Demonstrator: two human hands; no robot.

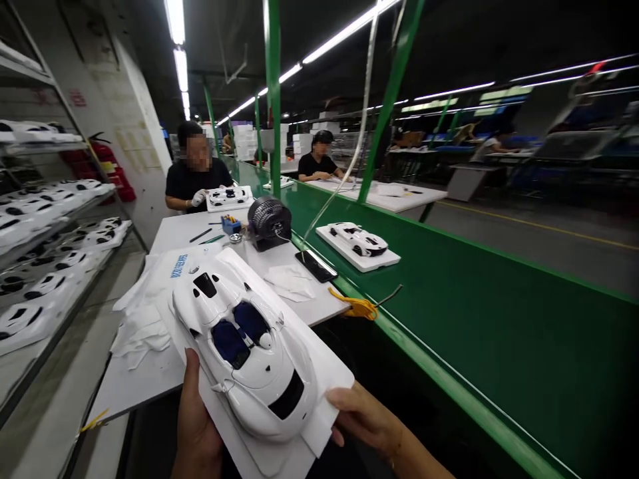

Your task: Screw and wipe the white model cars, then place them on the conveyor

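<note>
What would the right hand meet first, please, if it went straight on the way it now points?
The right hand would meet the white tray's edge first; it may already touch it.

White model car (269, 376) sits in white tray (319, 426).

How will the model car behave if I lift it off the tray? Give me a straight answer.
The model car will probably feel slippery, given its glossy shell. It looks light for its size, since the left hand and right hand carry it on its tray by the edges. Its small side parts look fragile and might snap if gripped.
</note>
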